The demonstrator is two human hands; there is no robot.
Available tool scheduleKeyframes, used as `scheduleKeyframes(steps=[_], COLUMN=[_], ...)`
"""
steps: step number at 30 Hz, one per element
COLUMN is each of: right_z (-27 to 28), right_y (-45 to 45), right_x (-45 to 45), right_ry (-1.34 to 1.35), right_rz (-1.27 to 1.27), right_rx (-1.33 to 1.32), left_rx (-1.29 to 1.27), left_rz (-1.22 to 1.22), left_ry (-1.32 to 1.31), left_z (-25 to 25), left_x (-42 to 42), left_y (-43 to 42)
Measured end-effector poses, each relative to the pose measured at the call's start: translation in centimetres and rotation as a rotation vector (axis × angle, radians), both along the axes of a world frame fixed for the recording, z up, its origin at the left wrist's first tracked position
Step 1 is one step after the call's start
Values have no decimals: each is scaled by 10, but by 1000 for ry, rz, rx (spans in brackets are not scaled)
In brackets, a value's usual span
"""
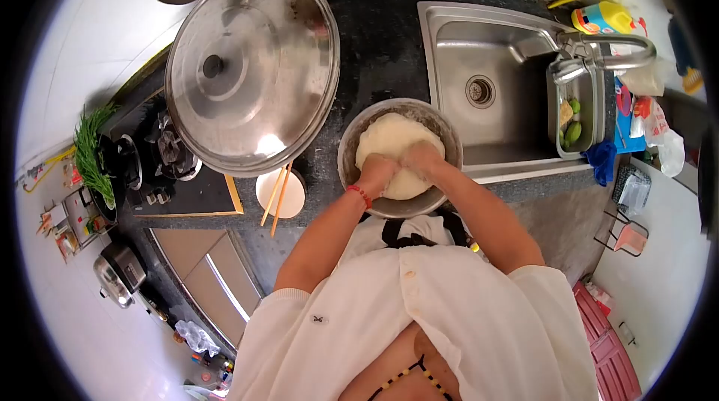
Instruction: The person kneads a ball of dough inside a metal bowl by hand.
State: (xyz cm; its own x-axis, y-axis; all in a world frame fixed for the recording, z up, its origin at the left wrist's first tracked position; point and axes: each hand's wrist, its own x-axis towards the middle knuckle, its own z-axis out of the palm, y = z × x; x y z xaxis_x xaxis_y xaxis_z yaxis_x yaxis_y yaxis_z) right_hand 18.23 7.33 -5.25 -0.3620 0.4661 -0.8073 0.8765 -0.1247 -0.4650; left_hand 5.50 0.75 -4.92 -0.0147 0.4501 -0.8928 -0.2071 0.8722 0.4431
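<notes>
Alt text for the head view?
A person's left hand and right hand press into pale dough in a metal bowl at a dark counter. To the left are a metal lid and a white bowl with chopsticks across it; right, a steel sink.

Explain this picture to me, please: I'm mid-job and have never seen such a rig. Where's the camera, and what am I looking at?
There is no machine here, just a person's two bare hands. The single view comes from a camera worn on the head, looking forward and down, so the shirt fills the bottom.

The left hand, below a red bracelet, and the right hand are both in pale dough inside a metal bowl. Their fingertips are hidden, so their grip is unclear.

On the dark counter, a white bowl with chopsticks across it is to the left; a sink is to the right.
</notes>
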Motion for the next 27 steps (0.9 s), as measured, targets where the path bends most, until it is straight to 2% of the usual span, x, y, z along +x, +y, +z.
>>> scheduleKeyframes(steps=[3, 6, 9, 10, 12, 13, 16, 18, 19, 22, 27], right_z=[-9, -11, 6, 0, -8, -5, 23, 52, 46, 14, 1], right_y=[13, 31, 35, 35, 20, 8, -22, -37, -40, -48, -51], right_x=[-5, -12, -25, -21, -7, -5, 0, 12, 16, 17, 7], right_ry=[-23, 52, -142, -68, 71, 69, 100, 149, 165, 168, 58], right_rz=[-434, -75, -252, -230, -182, -174, -142, -77, -33, 39, 42], right_rx=[-347, -342, -315, -256, -154, 45, 586, 851, 908, 1037, 1011], left_rx=[23, 1, 30, 59, 80, 90, 523, 848, 1011, 1142, 973], left_rz=[3, -59, -41, -15, -140, -207, -609, -649, -656, -783, -858], left_ry=[63, 91, 120, 133, 131, 131, 661, 985, 1142, 1251, 1198], left_z=[2, 7, 11, 10, -3, -6, 10, 33, 40, 7, 2], left_x=[6, 3, 5, 6, 1, -1, 1, -5, -7, -13, -4], left_y=[-3, 8, 9, 9, 5, 1, -14, -8, -5, 15, 23])
